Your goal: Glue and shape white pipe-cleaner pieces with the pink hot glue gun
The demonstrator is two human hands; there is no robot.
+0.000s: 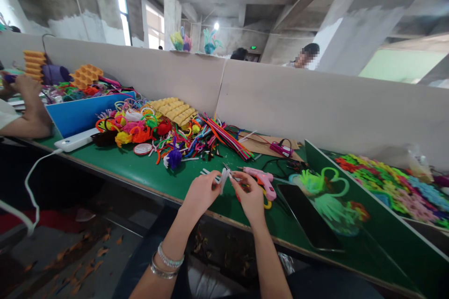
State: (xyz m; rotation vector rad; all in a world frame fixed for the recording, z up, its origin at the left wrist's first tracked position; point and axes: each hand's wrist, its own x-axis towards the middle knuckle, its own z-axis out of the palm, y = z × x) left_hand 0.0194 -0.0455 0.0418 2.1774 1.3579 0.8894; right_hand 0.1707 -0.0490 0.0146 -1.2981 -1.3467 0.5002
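Green table (157, 168), white stems (223, 180) in both hands (220, 186) (bracelets (167, 261) too).

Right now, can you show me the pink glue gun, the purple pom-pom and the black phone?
Pink glue gun (267, 182): head view, on its body.
Purple pom-pom (174, 158): head view, its fluffy middle.
Black phone (310, 217): head view, on its dark screen.

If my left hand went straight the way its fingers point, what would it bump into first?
Probably your right hand! Your left hand holds white pieces, and the right hand's fingers look just past them. It's hard to tell how deep each one sits, though.
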